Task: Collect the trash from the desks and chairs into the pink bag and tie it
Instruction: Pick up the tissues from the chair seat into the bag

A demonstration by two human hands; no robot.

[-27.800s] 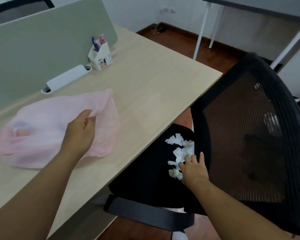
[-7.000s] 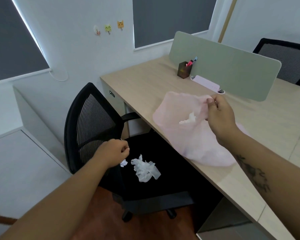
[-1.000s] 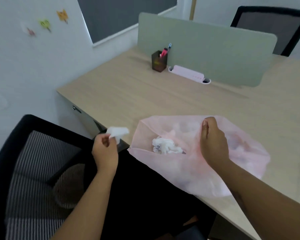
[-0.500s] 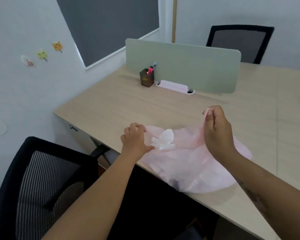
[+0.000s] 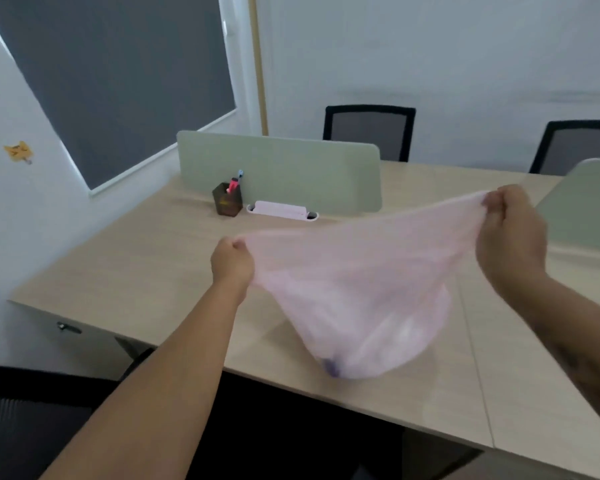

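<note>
Your left hand [image 5: 232,261] and right hand [image 5: 510,233] each grip one end of the pink bag's [image 5: 361,285] mouth, stretched between them; its belly sags onto the desk [image 5: 146,271] below.

pink bag [image 5: 354,289] contents blurred, chair [image 5: 21,427] cut off

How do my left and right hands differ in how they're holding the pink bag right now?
The left hand sits lower in the picture, the right hand higher. The left hand is a tight fist over the desk; the right hand shows in front of the right-hand divider. Shared: both are curled round the rim of the pink bag, stretching it taut between them while the bag sags below.
</note>
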